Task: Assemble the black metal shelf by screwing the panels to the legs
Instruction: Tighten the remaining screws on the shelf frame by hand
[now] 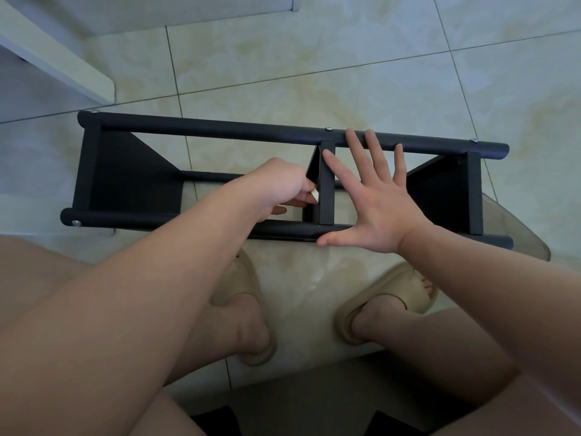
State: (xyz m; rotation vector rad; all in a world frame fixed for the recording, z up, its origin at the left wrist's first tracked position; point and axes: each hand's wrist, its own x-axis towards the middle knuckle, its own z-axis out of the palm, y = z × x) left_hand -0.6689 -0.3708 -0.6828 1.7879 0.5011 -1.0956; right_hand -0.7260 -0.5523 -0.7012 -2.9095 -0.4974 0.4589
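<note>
**Shelf nearly together, middle panel in hand**

The black metal shelf (pixel 132 184) is lying on its side on a glass table (pixel 531 237), its legs running left to right. All three panels are sitting between the far leg (pixel 220 129) and the near leg (pixel 151 219): the left panel (pixel 94 171), the middle panel (pixel 327 190) and the right panel (pixel 440 196).

Silver screw heads are showing on the far leg at the left end (pixel 93 112), the middle (pixel 328 129) and the right end (pixel 473 140). Another is showing at the left end of the near leg (pixel 75 223).

The left hand (pixel 279 184) is reaching in beside the middle panel, its fingers pinching a small pale object (pixel 313 191). Whether that is a screw or a tool is too small to tell. The right hand (pixel 374 202) is lying flat with fingers spread, fingertips on the far leg and thumb on the near leg, apparently steadying the frame.

The work seems to be in its late stage. The near side of the middle panel looks like the joint being fastened. The near right joint is hidden by the forearm.
</note>
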